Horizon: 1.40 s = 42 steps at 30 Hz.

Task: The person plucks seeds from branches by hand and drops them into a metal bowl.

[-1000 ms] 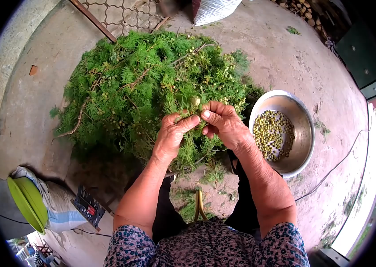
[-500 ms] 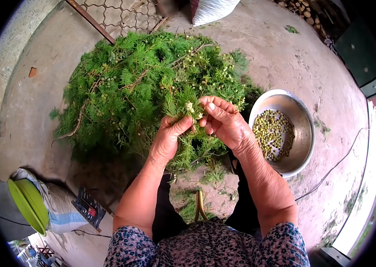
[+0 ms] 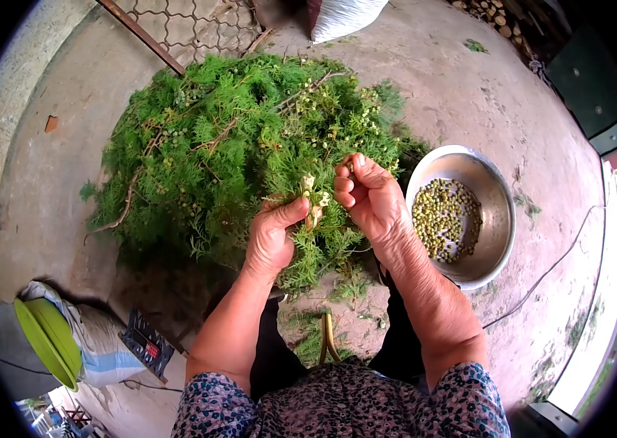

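My left hand [image 3: 272,235] is closed on a green sprig [image 3: 317,198] that bears pale, knobbly cones. To its right, my right hand [image 3: 375,198] is raised with thumb and fingertips pinched together, apart from the sprig. Whatever sits in that pinch is too small to make out. Both hands are over a heap of feathery evergreen branches [image 3: 199,146] on the concrete floor. Beside my right forearm stands a metal basin [image 3: 499,244], with many small yellow-green round pieces [image 3: 445,215] spread over its bottom.
A lime-green plastic basin [image 3: 45,339] leans by a pale sack [image 3: 104,350] at lower left. At the top lies a white woven sack [image 3: 348,16]. Stacked firewood [image 3: 498,18] is at upper right. A thin cable [image 3: 542,281] runs along the floor on the right.
My right hand has drawn away from the sprig, slightly up and to the right, its fingertips pinched. My left hand still holds the sprig, now a little lower.
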Available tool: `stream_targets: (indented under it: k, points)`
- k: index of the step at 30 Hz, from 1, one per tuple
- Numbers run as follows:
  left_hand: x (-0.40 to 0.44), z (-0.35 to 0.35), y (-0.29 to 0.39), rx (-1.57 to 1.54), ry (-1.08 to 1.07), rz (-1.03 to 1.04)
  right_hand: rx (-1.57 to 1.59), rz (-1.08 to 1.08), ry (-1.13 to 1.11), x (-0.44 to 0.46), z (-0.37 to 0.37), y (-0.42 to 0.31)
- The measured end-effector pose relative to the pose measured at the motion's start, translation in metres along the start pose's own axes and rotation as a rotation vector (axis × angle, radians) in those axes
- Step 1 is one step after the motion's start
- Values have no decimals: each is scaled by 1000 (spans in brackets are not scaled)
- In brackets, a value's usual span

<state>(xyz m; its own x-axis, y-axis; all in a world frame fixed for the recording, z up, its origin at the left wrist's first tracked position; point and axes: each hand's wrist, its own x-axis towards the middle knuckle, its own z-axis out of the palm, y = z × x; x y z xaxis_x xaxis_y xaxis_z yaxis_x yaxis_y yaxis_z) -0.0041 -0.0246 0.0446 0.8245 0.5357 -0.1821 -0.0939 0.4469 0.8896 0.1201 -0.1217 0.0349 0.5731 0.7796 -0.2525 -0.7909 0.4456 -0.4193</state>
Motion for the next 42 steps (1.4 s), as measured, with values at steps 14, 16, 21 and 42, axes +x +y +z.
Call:
stream_targets:
  k: [14, 16, 21, 42]
  points:
    - [7, -3, -3, 194, 45, 106, -605, -88, -189, -21, 23, 6]
    - [8, -5, -3, 188, -4, 105, -652, -99, -151, -22, 25, 6]
    - [6, -9, 0, -10, -90, -29, -159, 124, -62, -17, 14, 4]
    - [10, -7, -1, 312, -89, 143, -716, 3, -25, -17, 17, 1]
